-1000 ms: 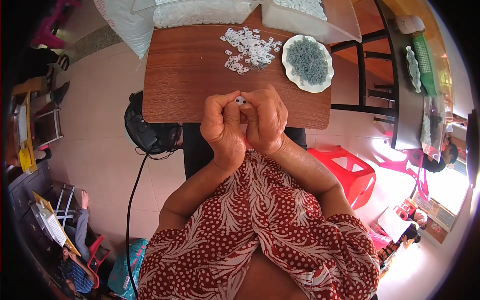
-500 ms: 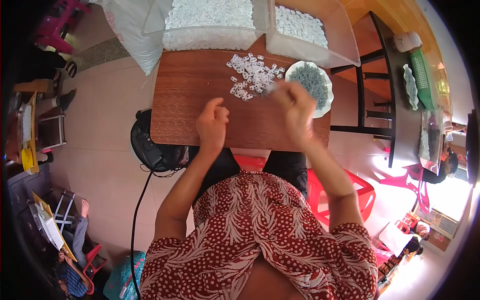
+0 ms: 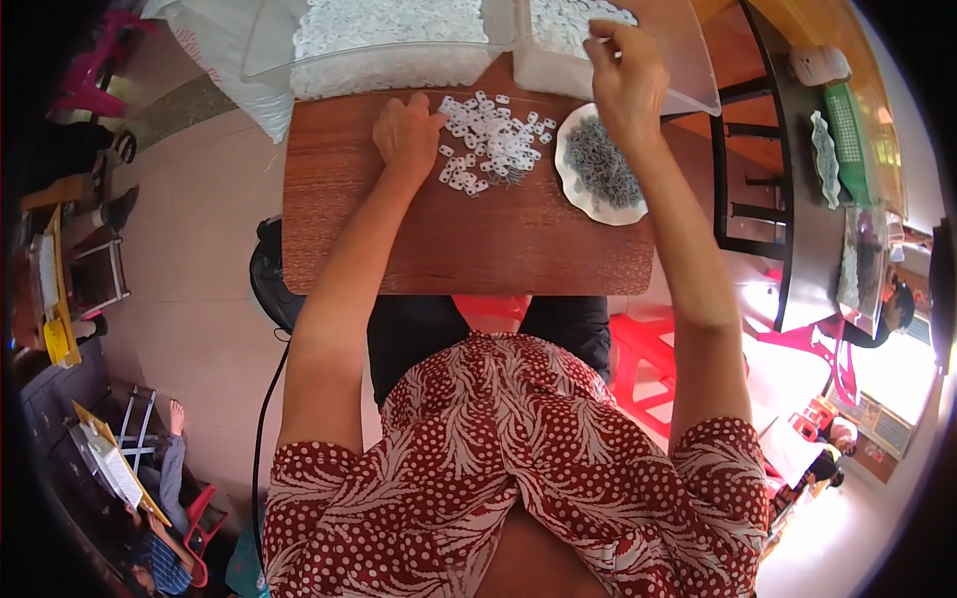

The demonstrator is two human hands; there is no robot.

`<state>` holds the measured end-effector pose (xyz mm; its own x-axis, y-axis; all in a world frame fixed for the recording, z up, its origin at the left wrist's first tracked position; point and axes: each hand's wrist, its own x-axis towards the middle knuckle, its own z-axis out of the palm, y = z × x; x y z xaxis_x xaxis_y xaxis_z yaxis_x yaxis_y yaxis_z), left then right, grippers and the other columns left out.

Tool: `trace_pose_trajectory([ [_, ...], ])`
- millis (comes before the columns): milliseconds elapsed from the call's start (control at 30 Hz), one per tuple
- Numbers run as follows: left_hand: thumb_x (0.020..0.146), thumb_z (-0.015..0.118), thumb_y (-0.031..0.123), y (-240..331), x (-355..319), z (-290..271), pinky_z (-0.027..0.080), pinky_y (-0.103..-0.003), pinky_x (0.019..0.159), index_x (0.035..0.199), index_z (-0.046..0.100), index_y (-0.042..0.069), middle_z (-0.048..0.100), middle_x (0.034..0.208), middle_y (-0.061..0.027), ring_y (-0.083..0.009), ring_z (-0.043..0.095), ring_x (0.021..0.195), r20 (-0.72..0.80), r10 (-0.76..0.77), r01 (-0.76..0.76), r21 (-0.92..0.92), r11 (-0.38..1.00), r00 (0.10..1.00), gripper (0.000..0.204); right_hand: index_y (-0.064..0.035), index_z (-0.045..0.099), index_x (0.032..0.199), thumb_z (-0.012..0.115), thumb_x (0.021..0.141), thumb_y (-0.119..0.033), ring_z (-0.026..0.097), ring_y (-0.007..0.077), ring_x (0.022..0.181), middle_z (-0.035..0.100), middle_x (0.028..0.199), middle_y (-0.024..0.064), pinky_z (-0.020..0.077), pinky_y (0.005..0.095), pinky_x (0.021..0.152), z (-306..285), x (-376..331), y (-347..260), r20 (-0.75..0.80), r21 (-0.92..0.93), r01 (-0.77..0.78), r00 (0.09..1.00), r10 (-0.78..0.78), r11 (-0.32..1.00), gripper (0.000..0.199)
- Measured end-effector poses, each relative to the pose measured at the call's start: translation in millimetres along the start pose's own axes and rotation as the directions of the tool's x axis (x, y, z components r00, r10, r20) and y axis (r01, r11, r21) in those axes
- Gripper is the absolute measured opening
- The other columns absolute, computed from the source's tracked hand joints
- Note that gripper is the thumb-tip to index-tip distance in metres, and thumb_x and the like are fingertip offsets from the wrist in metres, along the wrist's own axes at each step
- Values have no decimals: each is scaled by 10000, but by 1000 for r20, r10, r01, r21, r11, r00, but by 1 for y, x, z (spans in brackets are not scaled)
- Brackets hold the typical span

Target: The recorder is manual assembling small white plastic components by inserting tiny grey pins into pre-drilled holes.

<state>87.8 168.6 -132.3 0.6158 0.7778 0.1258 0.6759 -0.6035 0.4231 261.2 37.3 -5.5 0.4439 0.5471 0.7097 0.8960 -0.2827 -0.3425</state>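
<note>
The small white two-hole plastic tabs (image 3: 498, 140) lie heaped on the wooden tabletop (image 3: 469, 249), left of the scalloped dish (image 3: 566, 179) of grey metal pieces (image 3: 601, 164). Each looks light, stiff and perhaps slippery — best pinched by its long edges, clear of the holes. Their long axes, along each hole pair, point every way. The left hand (image 3: 407, 135) rests at the heap's left edge, fingers loosely bent; I cannot tell whether it pinches a tab. The right hand (image 3: 630, 85) hovers at the right-hand clear bin (image 3: 548, 78), thumb and forefinger curled close — grip unclear.
</note>
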Motion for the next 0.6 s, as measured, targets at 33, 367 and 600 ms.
trace_pose_trajectory([
  [33,743,659,294,-5,2,4,449,-443,689,886,609,101,565,859,-148,-344,564,811,-15,22,-22,3,1000,1000,244,-35,637,868,615,767,-83,580,263,688,609,755,122,457,336,635,-7,-14,-12,59,52,-1,998,-3,999,114],
  [367,750,654,179,-18,-2,12,439,-429,719,818,572,68,571,819,-139,-317,566,823,-37,138,-137,9,990,990,154,-47,629,829,660,693,-37,570,286,707,596,758,107,457,366,631,-2,-171,-30,437,125,-291,874,210,949,140],
  [600,748,635,106,-31,-10,12,435,-415,695,847,557,79,558,815,-97,-302,551,807,-145,241,-254,-80,964,960,128,-81,604,764,663,636,-39,532,284,685,545,694,86,433,384,595,23,-181,-33,342,70,-232,919,195,970,147],
])
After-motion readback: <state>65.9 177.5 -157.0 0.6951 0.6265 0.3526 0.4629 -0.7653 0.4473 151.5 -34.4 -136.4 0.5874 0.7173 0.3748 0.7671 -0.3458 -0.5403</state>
